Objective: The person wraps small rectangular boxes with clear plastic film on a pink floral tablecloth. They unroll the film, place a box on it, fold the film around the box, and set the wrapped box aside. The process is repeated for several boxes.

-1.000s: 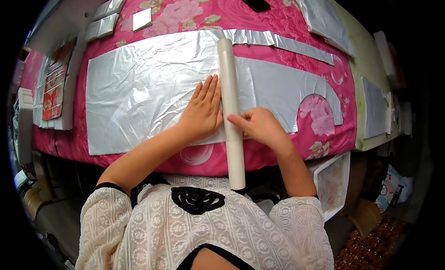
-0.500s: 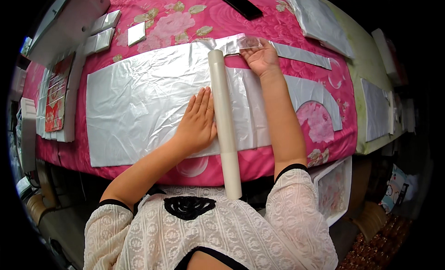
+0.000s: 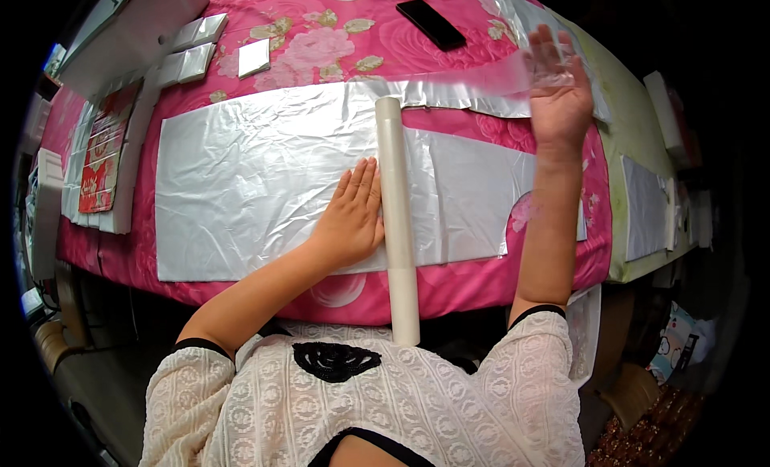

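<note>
A silvery-white plastic vest bag (image 3: 265,178) lies flat and creased, its two handle strips toward the right. My left hand (image 3: 353,206) presses flat on it, fingers together and stretched out, beside a long pale tube (image 3: 395,202) that lies across the bag with its near end over the table edge. At the far right my right hand (image 3: 557,94) is raised with its palm facing up and fingers extended. Something see-through crosses those fingers; motion blur hides whether it touches them. The far handle strip (image 3: 457,96) runs toward this hand. My right forearm covers part of the near strip.
A black phone (image 3: 431,24) lies at the back on the pink flowered cloth (image 3: 353,298). Small white packets (image 3: 254,58) and a white box (image 3: 132,38) stand at back left, near a red packet (image 3: 108,150). More folded plastic (image 3: 646,202) sits on the right.
My right hand has moved right and away from the far handle strip's middle, turning upward. My left hand stays flat beside the tube. The whole view has shifted slightly.
</note>
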The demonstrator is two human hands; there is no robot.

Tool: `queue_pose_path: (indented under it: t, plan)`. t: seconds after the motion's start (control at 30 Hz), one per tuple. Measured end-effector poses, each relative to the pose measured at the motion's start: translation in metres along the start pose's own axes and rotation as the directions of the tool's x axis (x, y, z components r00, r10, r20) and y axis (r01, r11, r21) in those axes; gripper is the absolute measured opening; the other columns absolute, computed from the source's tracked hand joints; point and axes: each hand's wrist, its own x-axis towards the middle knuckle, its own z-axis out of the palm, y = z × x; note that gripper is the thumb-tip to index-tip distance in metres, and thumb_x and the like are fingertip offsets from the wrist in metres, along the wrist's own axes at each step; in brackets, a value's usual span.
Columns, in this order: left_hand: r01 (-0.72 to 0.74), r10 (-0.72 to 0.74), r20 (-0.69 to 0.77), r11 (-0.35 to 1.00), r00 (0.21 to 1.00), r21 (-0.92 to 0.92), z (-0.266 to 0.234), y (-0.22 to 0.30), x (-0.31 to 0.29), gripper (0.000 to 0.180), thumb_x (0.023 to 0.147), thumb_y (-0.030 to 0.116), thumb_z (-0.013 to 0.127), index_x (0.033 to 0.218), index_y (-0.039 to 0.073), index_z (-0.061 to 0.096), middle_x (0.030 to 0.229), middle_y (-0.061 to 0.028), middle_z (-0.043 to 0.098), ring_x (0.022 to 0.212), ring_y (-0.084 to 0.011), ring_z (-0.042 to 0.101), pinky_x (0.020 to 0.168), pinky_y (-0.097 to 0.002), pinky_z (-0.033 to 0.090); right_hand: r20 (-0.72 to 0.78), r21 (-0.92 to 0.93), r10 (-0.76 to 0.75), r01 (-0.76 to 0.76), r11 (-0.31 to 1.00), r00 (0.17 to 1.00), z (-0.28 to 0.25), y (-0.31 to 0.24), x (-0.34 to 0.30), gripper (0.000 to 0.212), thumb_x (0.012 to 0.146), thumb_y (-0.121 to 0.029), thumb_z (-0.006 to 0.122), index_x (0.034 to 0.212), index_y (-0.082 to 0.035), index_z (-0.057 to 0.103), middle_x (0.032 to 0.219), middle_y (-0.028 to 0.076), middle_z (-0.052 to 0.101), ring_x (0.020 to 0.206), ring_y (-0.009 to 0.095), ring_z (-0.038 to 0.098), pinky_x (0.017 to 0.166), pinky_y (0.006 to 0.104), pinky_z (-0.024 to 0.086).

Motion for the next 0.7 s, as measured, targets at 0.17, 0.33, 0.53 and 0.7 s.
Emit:
queue_pose_path:
  t: [0.17, 0.33, 0.53, 0.7]
  plan:
    - [-0.023, 0.039, 0.173, 0.995, 0.984, -0.092, -0.006, -0.001, 0.006, 0.066, 0.084, 0.024, 0.04, 0.137, -0.011, 0.021, 0.144, -0.0281, 0.02, 0.136, -0.0385, 0.017, 0.112, -0.046, 0.012, 0.476, -0.594, 0.024, 0.302, 0.746, 0.879, 0.12, 0.118, -0.095, 0.054, 0.089, -0.017, 0.057, 0.135, 0.002, 0.035, 0.135, 0.016, 0.045, 0.128, 0.023, 0.04, 0.106, 0.031, 0.026]
    - [-0.045, 0.049, -0.029, 0.99, 0.998, 0.137, 0.018, -0.008, 0.002, 0.068, 0.082, 0.025, 0.039, 0.137, -0.011, 0.021, 0.145, -0.0276, 0.018, 0.138, -0.0368, 0.014, 0.112, -0.0467, 0.011, 0.725, -0.656, 0.309, 0.479, 0.583, 0.616, 0.186, 0.232, -0.155, 0.077, 0.078, -0.037, 0.061, 0.134, 0.008, 0.031, 0.132, 0.031, 0.039, 0.127, 0.042, 0.034, 0.104, 0.0437, 0.028]
    - [-0.042, 0.047, -0.041, 0.993, 0.998, 0.107, 0.022, -0.005, 0.003, 0.069, 0.082, 0.028, 0.04, 0.136, -0.011, 0.023, 0.145, -0.027, 0.019, 0.138, -0.0359, 0.013, 0.113, -0.0456, 0.008, 0.57, -0.719, 0.815, 0.544, 0.431, 0.107, 0.231, 0.256, -0.182, 0.097, 0.074, -0.052, 0.06, 0.141, 0.004, 0.018, 0.141, 0.031, 0.025, 0.135, 0.042, 0.019, 0.109, 0.0427, 0.021]
    - [-0.038, 0.045, -0.053, 0.991, 0.998, 0.125, 0.026, -0.004, 0.003, 0.068, 0.083, 0.028, 0.04, 0.135, -0.012, 0.024, 0.145, -0.0268, 0.019, 0.138, -0.0357, 0.012, 0.113, -0.0458, 0.008, 0.779, -0.528, 0.438, 0.092, 0.844, 0.449, 0.29, 0.254, -0.181, 0.107, 0.068, -0.055, 0.064, 0.141, 0.006, 0.014, 0.144, 0.03, 0.019, 0.135, 0.043, 0.013, 0.11, 0.046, 0.014]
